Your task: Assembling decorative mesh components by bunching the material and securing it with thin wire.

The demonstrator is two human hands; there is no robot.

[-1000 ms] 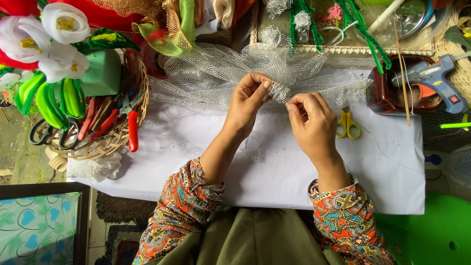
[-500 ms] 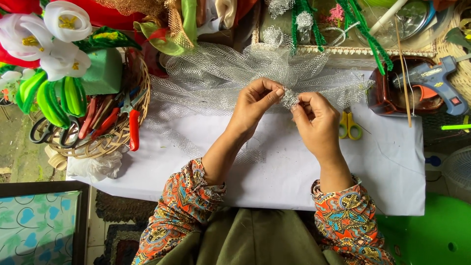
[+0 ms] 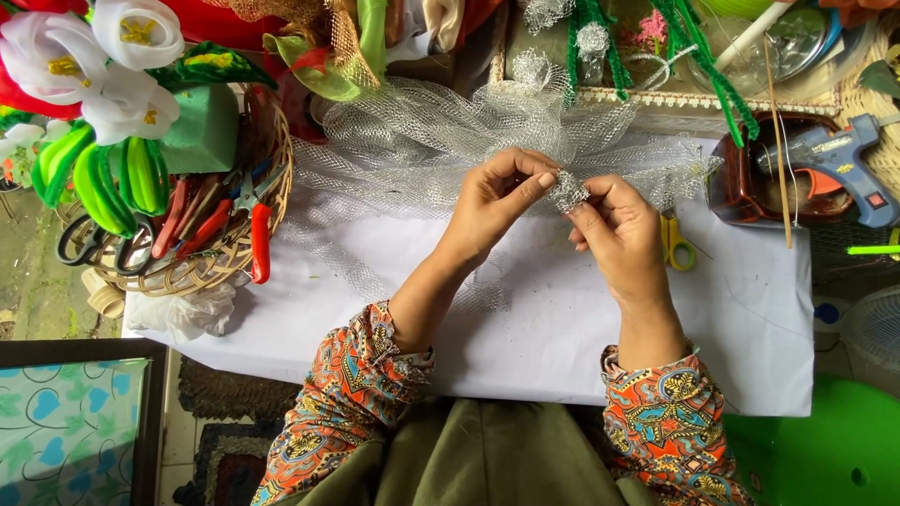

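Step in hand: gathering silver mesh (image 3: 441, 141) at centre, above white sheet (image 3: 750, 319). Left hand (image 3: 497, 201) and right hand (image 3: 619, 230) both pinched on gathered mesh knot (image 3: 568, 190); tie probably absent, view unclear. Next: firm pinch, binding.

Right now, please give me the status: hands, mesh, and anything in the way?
Left hand and right hand both pinching gathered silver mesh at its middle. Mesh fanned over white sheet. Yellow scissors beside right hand, not blocking.
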